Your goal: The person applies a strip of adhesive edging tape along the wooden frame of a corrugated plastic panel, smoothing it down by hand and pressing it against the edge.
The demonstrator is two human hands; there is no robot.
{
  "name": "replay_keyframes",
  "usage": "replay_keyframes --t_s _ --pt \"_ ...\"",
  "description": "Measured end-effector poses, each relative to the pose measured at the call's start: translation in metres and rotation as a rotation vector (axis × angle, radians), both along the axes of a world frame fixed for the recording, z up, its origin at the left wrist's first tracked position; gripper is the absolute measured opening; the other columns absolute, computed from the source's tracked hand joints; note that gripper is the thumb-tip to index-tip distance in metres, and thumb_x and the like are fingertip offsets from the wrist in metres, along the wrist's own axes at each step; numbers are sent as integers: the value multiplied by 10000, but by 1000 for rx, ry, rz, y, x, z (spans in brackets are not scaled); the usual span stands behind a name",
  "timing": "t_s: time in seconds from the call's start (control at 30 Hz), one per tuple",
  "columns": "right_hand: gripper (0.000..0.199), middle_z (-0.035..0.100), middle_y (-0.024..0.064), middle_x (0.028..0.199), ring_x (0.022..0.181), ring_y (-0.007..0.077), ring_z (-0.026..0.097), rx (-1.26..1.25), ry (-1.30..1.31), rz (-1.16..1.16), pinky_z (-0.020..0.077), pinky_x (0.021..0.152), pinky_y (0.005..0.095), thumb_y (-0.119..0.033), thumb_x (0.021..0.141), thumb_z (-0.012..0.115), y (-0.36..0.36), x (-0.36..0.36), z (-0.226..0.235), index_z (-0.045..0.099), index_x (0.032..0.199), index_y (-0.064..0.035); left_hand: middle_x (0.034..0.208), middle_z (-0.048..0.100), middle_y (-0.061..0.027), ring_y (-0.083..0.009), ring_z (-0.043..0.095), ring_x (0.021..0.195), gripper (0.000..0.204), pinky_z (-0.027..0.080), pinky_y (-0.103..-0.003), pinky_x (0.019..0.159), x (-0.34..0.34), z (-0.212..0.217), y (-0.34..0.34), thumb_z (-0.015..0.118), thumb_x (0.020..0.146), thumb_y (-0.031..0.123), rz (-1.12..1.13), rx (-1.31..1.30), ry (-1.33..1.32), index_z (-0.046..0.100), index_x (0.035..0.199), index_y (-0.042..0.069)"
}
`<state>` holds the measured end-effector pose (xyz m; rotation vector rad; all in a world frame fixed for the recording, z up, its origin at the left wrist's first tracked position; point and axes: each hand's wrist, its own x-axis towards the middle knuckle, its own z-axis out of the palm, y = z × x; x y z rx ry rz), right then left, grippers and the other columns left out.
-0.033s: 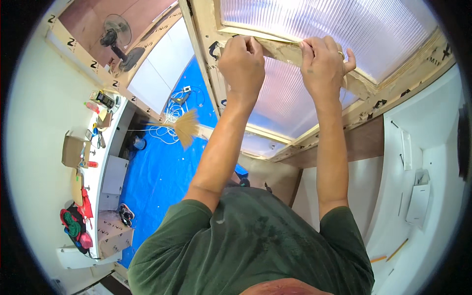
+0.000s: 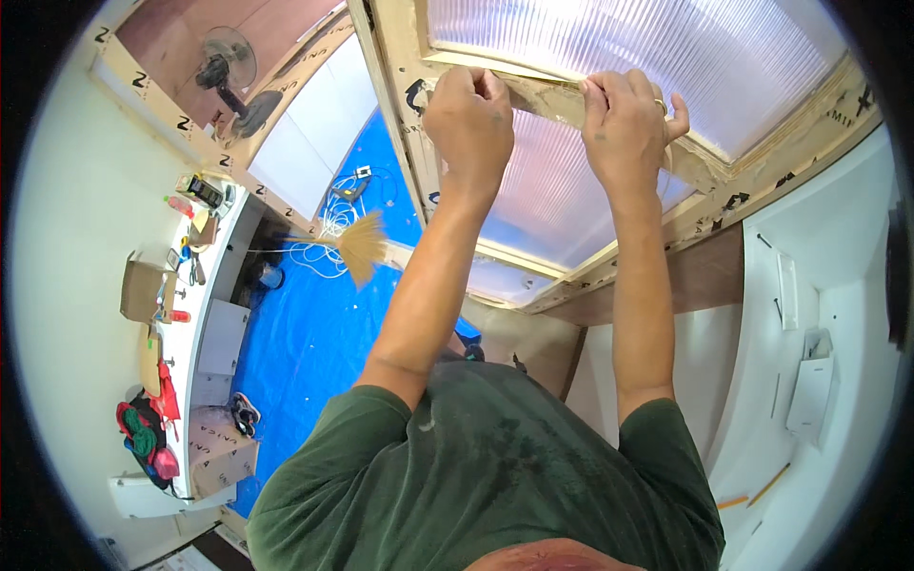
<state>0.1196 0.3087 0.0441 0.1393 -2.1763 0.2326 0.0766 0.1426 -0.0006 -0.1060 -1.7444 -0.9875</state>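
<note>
My left hand (image 2: pixel 468 119) is closed, knuckles up, against the wooden rail of a door-like frame (image 2: pixel 543 103). Its fingertips are turned away, so what they pinch is hidden. Further right, my right hand (image 2: pixel 624 128) pinches a thin pale strip (image 2: pixel 547 74) between thumb and forefinger, its other fingers partly spread. That strip runs along the rail from near my left hand, just under the upper ribbed translucent panel (image 2: pixel 609 38). A narrow loop hangs beside my right wrist. Below the rail is a second ribbed panel (image 2: pixel 543 190).
A blue sheet (image 2: pixel 305 333) covers the floor at left, with a straw broom (image 2: pixel 360 249) and white cable (image 2: pixel 333 221). A white counter (image 2: pixel 198 295) along the left wall holds tools, an open cardboard box (image 2: pixel 148 288) and cloths. Beyond stands a fan (image 2: pixel 224 76). White shelving (image 2: pixel 771 381) is at right.
</note>
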Motion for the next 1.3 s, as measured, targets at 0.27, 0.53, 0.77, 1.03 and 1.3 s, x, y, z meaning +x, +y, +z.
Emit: replay_keyframes --t_s 0.27,0.53,0.77,1.03,1.3 --pt "191 685 38 1012 990 267 674 -2 27 11 263 1165 616 -291 1052 663 -1 -2 -1 797 1005 -162 727 708 -113 -193 680 655 111 555 -354 649 -19 -11 -3 786 849 55 -44 154 12 701 857 -17" --pt "182 691 40 1011 1014 270 671 6 33 -12 260 1169 606 -288 1047 672 0 0 -1 795 1010 -160 819 733 -39 -87 673 741 106 548 -260 674 -6 -28 -24 745 973 71 -306 358 -59 764 1013 -26" --pt "198 691 40 1002 1025 266 668 6 4 -4 257 1161 593 -303 1049 667 0 1 2 796 999 -162 896 790 -123 -145 719 760 155 577 -305 711 -2 -13 -9 789 967 97 -135 166 -8 801 1046 -36" --pt "184 692 42 996 1043 274 667 1 -4 -39 249 1167 582 -317 1034 687 -2 -1 0 797 985 -178 768 719 -137 -232 698 673 93 567 -364 668 -11 -8 -5 766 876 48 -76 114 42 713 846 -22" --pt "160 679 44 1002 1053 282 664 -7 -36 -60 245 1176 581 -306 1032 697 0 1 4 795 998 -184 1047 663 -74 -147 652 811 219 559 -312 676 -16 -27 -67 729 1003 31 -139 99 127 763 1219 38"
